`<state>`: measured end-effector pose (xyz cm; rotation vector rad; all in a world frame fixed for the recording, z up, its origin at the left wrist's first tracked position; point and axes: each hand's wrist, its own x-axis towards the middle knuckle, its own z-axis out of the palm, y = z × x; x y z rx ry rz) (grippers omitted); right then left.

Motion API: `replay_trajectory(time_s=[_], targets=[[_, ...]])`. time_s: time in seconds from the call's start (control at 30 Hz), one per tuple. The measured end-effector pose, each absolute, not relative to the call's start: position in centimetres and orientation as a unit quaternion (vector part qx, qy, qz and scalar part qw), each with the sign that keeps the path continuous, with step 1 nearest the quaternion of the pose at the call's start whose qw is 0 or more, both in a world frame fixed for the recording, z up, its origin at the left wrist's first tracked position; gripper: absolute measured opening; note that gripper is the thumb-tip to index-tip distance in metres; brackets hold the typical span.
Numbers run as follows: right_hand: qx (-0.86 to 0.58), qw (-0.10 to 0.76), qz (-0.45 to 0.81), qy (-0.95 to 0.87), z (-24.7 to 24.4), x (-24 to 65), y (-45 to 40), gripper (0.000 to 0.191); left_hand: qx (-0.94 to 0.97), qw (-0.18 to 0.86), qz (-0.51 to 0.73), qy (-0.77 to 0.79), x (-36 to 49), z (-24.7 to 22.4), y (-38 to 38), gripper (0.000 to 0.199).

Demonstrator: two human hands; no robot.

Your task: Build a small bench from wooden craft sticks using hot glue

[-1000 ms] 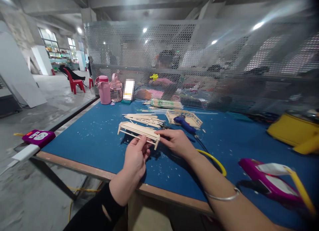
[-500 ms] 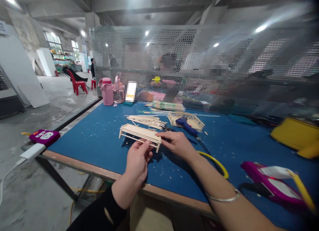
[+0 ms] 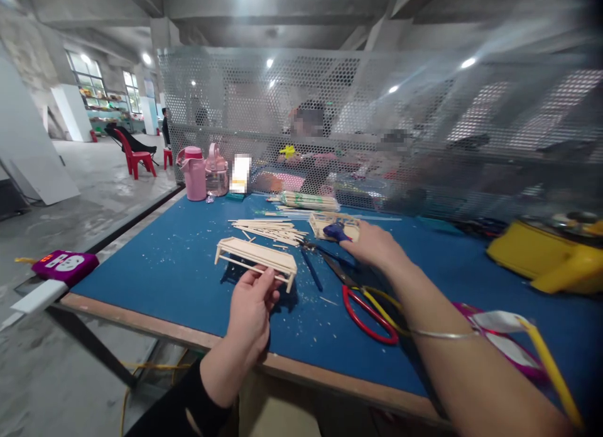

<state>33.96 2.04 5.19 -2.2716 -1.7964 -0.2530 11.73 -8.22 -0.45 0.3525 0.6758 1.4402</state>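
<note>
My left hand [image 3: 252, 302] is closed in a pinch on the little wooden bench [image 3: 257, 256], thumb on the front rail near its right end and fingers curled beneath. The bench is raised over the blue table [image 3: 155, 261], its long top slanting down to the right and its left end sticking out well past my grip. My right hand [image 3: 374, 245] reaches forward with its fingers bent at the blue glue gun [image 3: 335, 231]; they touch its handle end, but the hand hides how far they close around it. The gun's front part lies over the wooden tray [image 3: 316, 222], whose rim stands close by my fingertips. Loose sticks [image 3: 268, 228] are spread just behind the bench, with a wrapped bundle [image 3: 308, 201] farther back, near the mesh screen [image 3: 245, 110]. Between my hands it is crowded: pliers [image 3: 311, 269] point their handles toward me, and the red-handled scissors [image 3: 372, 324] lie beside my right forearm. There is more open room to the left of the bench, where blue tabletop dotted with scraps runs to the side edge and a purple power strip [image 3: 66, 265]. My left forearm crosses the brown front edge [image 3: 188, 336], and my right one passes over the table's right half, beside another power strip [image 3: 511, 349].
</note>
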Motion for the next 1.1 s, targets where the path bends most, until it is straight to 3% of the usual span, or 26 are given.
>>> replay_trajectory(time_s=[0.1, 0.23, 0.43, 0.93, 1.1], targets=[[-0.793, 0.006, -0.024, -0.608, 4.3, 35.4, 3.8, 0.039, 0.166, 0.687, 0.639, 0.304, 11.7, -0.5, -8.4, 0.032], [-0.793, 0.010, -0.021, -0.608, 2.9, 35.5, 4.9, 0.031, 0.173, 0.690, 0.632, 0.307, 11.5, -0.5, -8.8, 0.031], [-0.811, 0.078, -0.049, -0.578, 1.8, 35.1, 5.7, 0.049, 0.197, 0.670, 0.639, 0.322, 11.0, -0.4, -9.0, 0.034], [-0.769, 0.284, -0.050, -0.571, 3.4, 35.4, 4.7, 0.036, 0.233, 0.652, 0.651, 0.313, 10.5, -1.1, -8.8, 0.033], [-0.717, 0.348, -0.019, -0.603, 5.2, 33.3, 1.9, 0.035, 0.212, 0.646, 0.671, 0.296, 10.6, -1.3, -9.0, 0.044]])
